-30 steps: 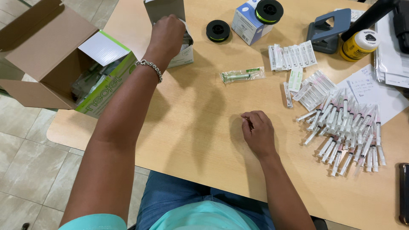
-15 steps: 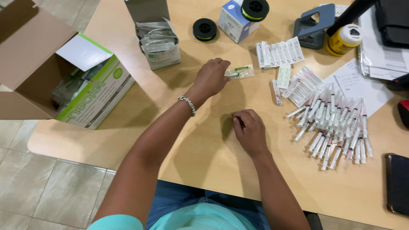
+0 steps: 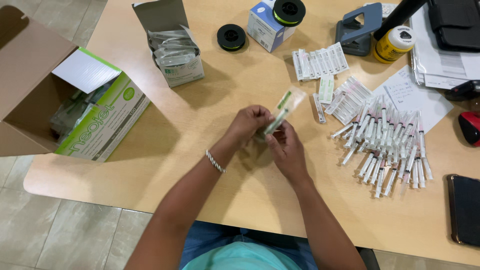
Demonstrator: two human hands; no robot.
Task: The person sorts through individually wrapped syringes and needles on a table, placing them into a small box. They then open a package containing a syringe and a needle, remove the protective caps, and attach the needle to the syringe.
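Wooden table (image 3: pixel 150 165) bears syringes (image 3: pixel 387 145), boxes (image 3: pixel 175 50).

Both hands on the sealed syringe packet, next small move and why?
Probably peel the packet open at its lower end: left hand and right hand both pinch it there, it looks sealed, and the syringes piled on the table are already unwrapped.

A: Worktop (image 3: pixel 165 165) col.?
B: Pale tan woodgrain. Floor (image 3: pixel 60 235) grey-beige tiles.
A: Packet (image 3: pixel 283 107) in hands?
B: Clear, w/ green strip.
A: Boxes?
B: Carton (image 3: pixel 102 127) white + lime green; small box (image 3: pixel 262 27) blue/white. Spools (image 3: pixel 231 37) black, yellow-green rim.
A: Syringes (image 3: pixel 390 142)?
B: Clear/white, pinkish tips. Jar (image 3: pixel 392 45) yellow, black lid.
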